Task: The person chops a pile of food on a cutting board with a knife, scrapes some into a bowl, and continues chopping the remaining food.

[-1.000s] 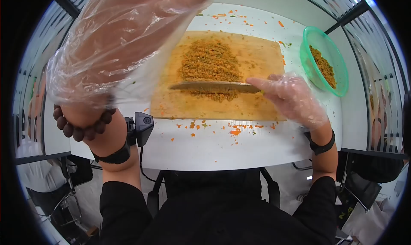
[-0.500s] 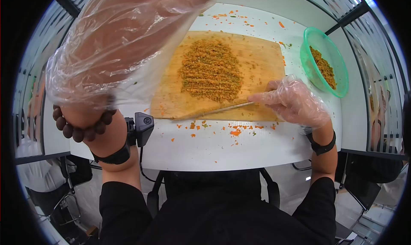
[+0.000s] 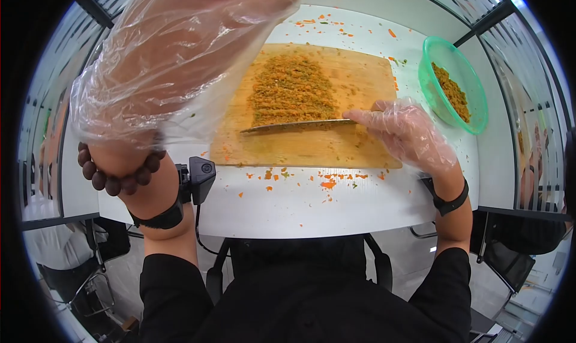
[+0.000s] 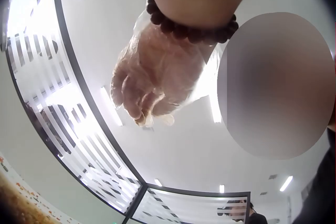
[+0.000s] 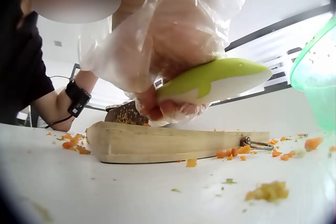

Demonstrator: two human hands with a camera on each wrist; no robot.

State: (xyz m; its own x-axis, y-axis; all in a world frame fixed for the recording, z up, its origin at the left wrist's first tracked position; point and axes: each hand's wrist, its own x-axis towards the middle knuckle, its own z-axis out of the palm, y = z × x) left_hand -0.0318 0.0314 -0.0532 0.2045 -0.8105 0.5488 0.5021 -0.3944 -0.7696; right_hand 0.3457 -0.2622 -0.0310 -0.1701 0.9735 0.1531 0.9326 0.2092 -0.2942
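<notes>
My right hand (image 3: 409, 133), in a clear plastic glove, grips a kitchen knife (image 3: 300, 126) by its green and white handle (image 5: 226, 79). The blade lies across the near edge of a patch of finely minced orange and green vegetables (image 3: 294, 91) on the wooden cutting board (image 3: 363, 79). Bits of mince cling to the blade in the right wrist view. Gloved as well, my left hand (image 4: 155, 77) is raised in the air close to the head camera, its fingers loosely bent around nothing. In the head view its glove covers the board's far left part.
A green plastic bowl (image 3: 429, 82) with more mince (image 3: 451, 91) stands right of the board. Orange and green scraps (image 3: 327, 184) litter the white table (image 3: 276, 214) around the board. A metal ring (image 5: 257, 144) hangs on the board's edge. Partition walls (image 3: 414, 10) border the table.
The knife first came toward me to the board's near edge, then went back up to the mince with its blade on edge. My left hand has stayed nearly still.
</notes>
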